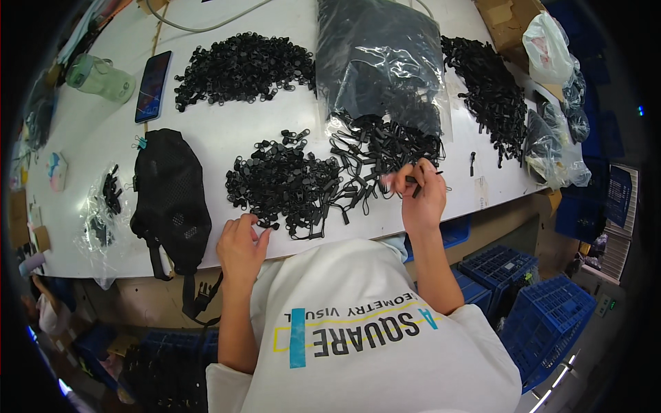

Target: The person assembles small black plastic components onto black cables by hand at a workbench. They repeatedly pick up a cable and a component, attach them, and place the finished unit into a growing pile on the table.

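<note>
My left hand (241, 242) rests at the table's front edge, its fingers curled and the thumb and forefinger around a small black zipper pull (273, 226). Just beyond it lies a heap of black zipper pulls (279, 182). On the right, my right hand (423, 196) is raised over the edge, pinching a black cord pull (413, 181); its fingertips are partly blurred. Loose black cord pulls with looped ends (385, 151) spread beside that hand, spilling from the mouth of a large clear plastic bag (379, 62).
Another heap of black zipper pulls (244, 69) lies farther back, and a dark pile (489, 96) at right. A black mesh bag (175, 199), phone (153, 86) and green bottle (100, 78) stand left. Blue crates (547, 327) sit below the table (385, 224).
</note>
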The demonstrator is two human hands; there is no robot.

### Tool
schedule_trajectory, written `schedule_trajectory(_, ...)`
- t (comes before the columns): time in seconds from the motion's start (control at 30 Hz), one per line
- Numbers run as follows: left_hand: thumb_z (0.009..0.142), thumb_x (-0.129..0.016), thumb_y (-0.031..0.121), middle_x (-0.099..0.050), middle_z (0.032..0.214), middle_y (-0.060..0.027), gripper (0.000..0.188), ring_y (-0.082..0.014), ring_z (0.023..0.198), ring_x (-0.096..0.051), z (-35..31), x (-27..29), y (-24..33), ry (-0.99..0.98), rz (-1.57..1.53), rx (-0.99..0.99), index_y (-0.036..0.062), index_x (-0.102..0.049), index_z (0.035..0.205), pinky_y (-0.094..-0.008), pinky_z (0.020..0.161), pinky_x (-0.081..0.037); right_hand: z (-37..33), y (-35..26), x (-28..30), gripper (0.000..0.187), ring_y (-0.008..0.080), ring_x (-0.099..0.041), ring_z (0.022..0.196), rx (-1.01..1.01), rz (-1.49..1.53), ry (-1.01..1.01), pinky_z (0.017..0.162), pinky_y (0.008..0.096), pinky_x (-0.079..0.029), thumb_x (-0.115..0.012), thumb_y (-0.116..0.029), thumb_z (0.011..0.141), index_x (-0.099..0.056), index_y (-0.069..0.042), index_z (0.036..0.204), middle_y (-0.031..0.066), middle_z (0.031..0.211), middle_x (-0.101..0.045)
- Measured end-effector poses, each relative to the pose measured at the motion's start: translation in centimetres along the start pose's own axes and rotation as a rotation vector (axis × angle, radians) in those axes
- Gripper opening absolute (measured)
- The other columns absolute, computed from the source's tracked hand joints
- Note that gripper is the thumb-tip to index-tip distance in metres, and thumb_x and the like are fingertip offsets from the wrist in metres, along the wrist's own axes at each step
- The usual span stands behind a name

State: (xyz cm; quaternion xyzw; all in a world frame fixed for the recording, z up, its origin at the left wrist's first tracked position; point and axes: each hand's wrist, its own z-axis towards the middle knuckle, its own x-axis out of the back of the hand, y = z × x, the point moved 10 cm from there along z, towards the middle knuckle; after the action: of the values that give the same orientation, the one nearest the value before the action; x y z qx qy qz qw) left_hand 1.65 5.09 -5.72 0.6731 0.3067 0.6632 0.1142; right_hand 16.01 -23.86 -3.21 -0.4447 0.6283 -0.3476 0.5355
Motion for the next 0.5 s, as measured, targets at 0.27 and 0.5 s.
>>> schedule_trajectory(0.27,0.072,-0.071,0.005,-0.053,0.064,-0.0055,0.020,-0.0243,0.067,-0.054,-0.2,-0.1,1.1,-0.007,0.030,-0.113,0.0047,-0.058,0.088,-0.0383,0.057,-0.043,-1.0,1.8,-2.1,0.028,0.0153,-0.057,0.059,-0.118,-0.021,-0.322,0.054,0.0265,-0.045,-0.045,-0.021,0.100,-0.053,-0.002,0.081,0.0076,0.068,-0.058)
schedule_trajectory(0.5,0.074,-0.067,0.001,-0.058,0.068,-0.0089,0.017,-0.0263,0.062,-0.058,0.0,-0.2,-0.4,-0.092,-0.144,0.025,0.0013,-0.055,0.087,-0.0368,0.057,-0.047,-3.2,0.5,-6.3,0.016,0.0119,-0.044,0.042,0.283,-0.782,-0.487,0.041,0.0254,-0.033,-0.063,-0.013,0.090,-0.061,-0.001,0.080,0.0037,0.056,-0.053)
